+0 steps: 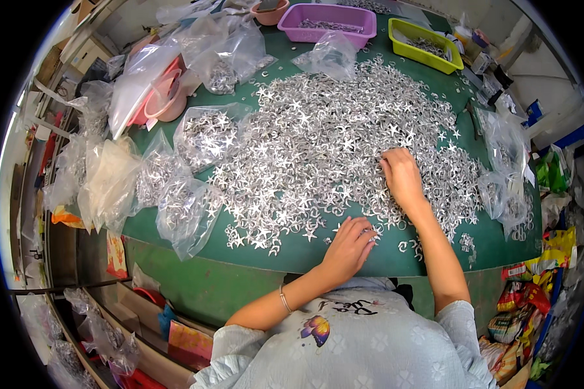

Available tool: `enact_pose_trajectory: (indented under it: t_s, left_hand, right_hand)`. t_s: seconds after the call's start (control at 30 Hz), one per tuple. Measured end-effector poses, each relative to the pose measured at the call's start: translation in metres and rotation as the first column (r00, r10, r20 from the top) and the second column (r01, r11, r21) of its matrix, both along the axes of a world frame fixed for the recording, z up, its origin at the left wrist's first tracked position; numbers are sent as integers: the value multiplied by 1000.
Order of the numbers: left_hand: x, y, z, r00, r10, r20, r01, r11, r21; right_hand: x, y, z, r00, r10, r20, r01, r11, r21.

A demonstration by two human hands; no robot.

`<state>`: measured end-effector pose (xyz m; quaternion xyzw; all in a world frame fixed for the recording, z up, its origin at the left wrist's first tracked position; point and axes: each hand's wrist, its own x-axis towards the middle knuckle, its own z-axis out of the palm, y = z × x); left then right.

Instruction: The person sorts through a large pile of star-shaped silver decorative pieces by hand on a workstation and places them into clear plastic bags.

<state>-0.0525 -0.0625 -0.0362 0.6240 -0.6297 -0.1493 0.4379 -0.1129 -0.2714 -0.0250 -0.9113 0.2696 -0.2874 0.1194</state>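
Observation:
A broad heap of small silver metal pieces (318,136), many star-shaped and others curved like crescents, spreads over a green table (266,259). My right hand (403,176) reaches into the heap's right side, thumb and fingers bent down among the pieces; what its fingertips hold is hidden. Close to the table's near edge, my left hand (349,249) rests with fingers curled together and a silvery piece at the fingertips. A few loose curved pieces (405,246) lie to the right of my left hand. A bracelet circles my left wrist.
Clear plastic bags of pieces (211,136) line the table's left side, near a pink basin (167,97). At the back stand a purple basin (328,14) and a yellow-green basin (428,48). More bags (503,188) lie on the right edge; colourful packages (522,295) sit below.

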Motion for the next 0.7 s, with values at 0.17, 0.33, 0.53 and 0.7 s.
enact_pose_trajectory:
  t_s: [0.17, 0.33, 0.53, 0.7]
  left_hand:
    - [-1, 0, 0, 1000, 2, -22, -1, 1000, 23]
    - [-1, 1, 0, 999, 0, -35, 1, 999, 37]
    - [-1, 1, 0, 999, 3, -35, -2, 999, 37]
    - [1, 3, -1, 999, -3, -47, 5, 998, 60]
  right_hand:
    - [-23, 0, 4, 977, -173, 124, 69, 808, 585]
    - [-39, -1, 0, 907, -281, 314, -138, 507, 851]
    - [-38, 5, 0, 940, -236, 248, 28, 774, 632]
    - [-41, -3, 11, 912, -294, 286, -64, 586, 808]
